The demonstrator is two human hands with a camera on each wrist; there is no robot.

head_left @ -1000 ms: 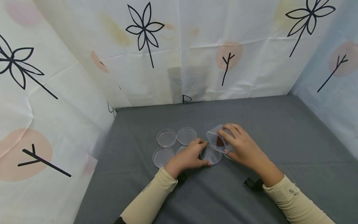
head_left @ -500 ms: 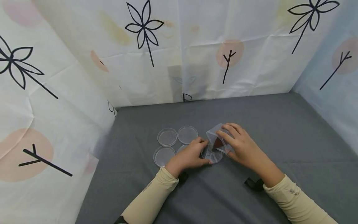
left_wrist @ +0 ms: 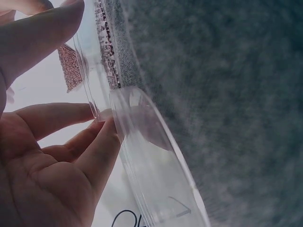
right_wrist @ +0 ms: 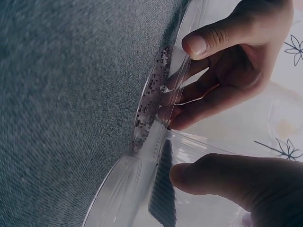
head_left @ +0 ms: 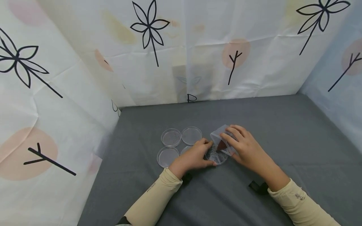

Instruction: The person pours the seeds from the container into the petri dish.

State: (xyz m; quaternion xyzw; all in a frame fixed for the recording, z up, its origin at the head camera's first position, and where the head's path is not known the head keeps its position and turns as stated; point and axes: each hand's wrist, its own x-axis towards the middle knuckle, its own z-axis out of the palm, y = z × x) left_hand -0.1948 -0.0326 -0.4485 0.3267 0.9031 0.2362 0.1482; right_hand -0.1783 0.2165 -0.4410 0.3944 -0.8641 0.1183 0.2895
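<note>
My right hand (head_left: 244,146) grips a clear plastic container (head_left: 217,133), tipped with its mouth low over a clear petri dish (head_left: 223,160). Small reddish-brown beads (head_left: 221,145) are heaped inside the container and run out over its lip. In the right wrist view, scattered beads (right_wrist: 151,90) cover the dish's bottom. My left hand (head_left: 193,158) holds that dish by its rim, thumb at the near side and fingers at the far side. In the left wrist view, the thumb (left_wrist: 47,35) and fingers span the dish, with more beads (left_wrist: 106,42) inside it.
Left of my hands stand clear petri dishes (head_left: 171,137), two at the back and one in front (head_left: 168,157). Another (head_left: 185,150) is partly covered by my left hand. A neighbouring dish (right_wrist: 111,198) lies at the right. Printed cloth walls (head_left: 209,72) border the grey tabletop (head_left: 147,194).
Beads have flowed from the tipped container into the petri dish, whose bottom is now speckled with them. Both hands have kept their places; the head view has shifted slightly.
</note>
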